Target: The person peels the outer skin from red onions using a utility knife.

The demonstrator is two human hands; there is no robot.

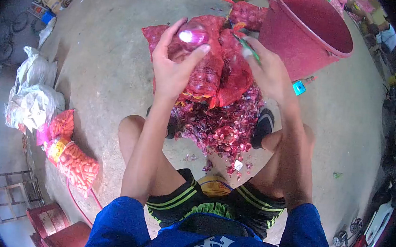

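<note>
My left hand (174, 65) holds a peeled purple onion (193, 36) between thumb and fingers, above a red mesh sack of onions (212, 70). My right hand (268, 71) grips a small green-handled knife (249, 48) just right of the onion, over the same sack. A heap of red onion skins (221, 128) lies on the concrete floor between my feet, under both hands.
A large red plastic tub (309, 32) stands at the upper right, with another red mesh sack (247, 14) beside it. An orange mesh sack (74, 162) and white bags (33, 95) lie at the left. A blue object (298, 88) sits by the tub. Another person (381, 24) sits far right.
</note>
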